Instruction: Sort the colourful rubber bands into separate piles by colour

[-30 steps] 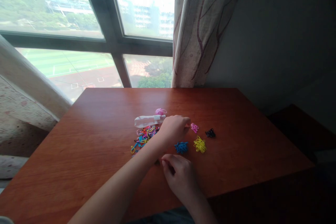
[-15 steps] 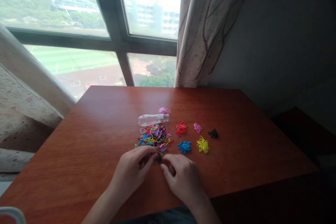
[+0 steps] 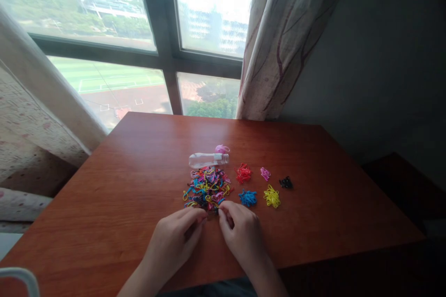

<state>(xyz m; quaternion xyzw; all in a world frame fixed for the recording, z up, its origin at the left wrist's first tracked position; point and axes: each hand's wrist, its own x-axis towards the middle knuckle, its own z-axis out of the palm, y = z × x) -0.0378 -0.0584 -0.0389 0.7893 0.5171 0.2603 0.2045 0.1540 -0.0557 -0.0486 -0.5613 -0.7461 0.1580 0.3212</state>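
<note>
Mixed pile of small looped bands (image 3: pixel 208 184), many colours: on the wooden table (image 3: pixel 139 167) in front of me, just beyond my fingertips. Judged very light, soft and stretchy, probably rubbery; not fragile in handling, but apt to cling and tangle with neighbours. Best hold: one loop at its outer edge, between thumb and forefinger tips, drawn off the rim of the heap rather than dug from its middle.

My left hand (image 3: pixel 176 234): at the near edge of the pile, thumb and forefinger brought close together; whether a band sits between them, I cannot tell.

My right hand (image 3: pixel 242 227): opposite, fingers curled, thumb near the forefinger; contents, if any, hidden from me.

Single-colour clusters, right of the pile: red bands (image 3: pixel 243 173); blue bands (image 3: pixel 247 198), nearer me; yellow bands (image 3: pixel 272 196), beside the blue; pink bands (image 3: pixel 265 174), a smaller lot; black bands (image 3: pixel 286 182), farthest right. Each looks loose, likely to scatter if brushed.

Clear bottle (image 3: pixel 204 161), one: lying on its side just behind the pile. Judged light, smooth, apt to roll; grip around the body.
</note>
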